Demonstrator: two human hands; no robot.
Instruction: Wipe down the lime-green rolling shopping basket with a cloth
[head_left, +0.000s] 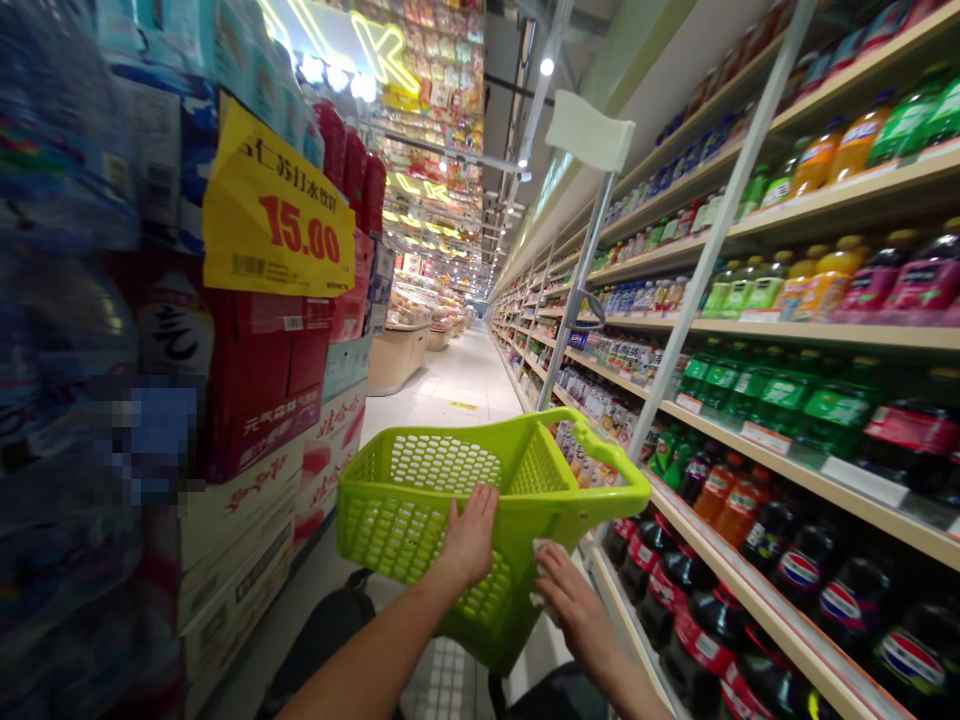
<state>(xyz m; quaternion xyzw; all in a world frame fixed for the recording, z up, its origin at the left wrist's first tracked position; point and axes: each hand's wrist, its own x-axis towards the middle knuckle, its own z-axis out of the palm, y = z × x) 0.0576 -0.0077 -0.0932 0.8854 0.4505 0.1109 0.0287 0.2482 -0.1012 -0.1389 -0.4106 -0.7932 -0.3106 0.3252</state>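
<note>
One green basket (420, 500). Two hands on it: the left hand (469, 540) at the near rim, the right hand (571, 595) on the near right side. One white scrap (541, 552) between the right hand and the basket. One yellow price sign (277, 215), up left of the basket. One blank white sign (590, 132) above it. Two slanted metal poles (581, 265) right of it. Five shelf boards (825, 335) to the right. The bottles (795, 570) there are too many to count, and the cartons (247, 500) left of the basket too blurred to count.
</note>
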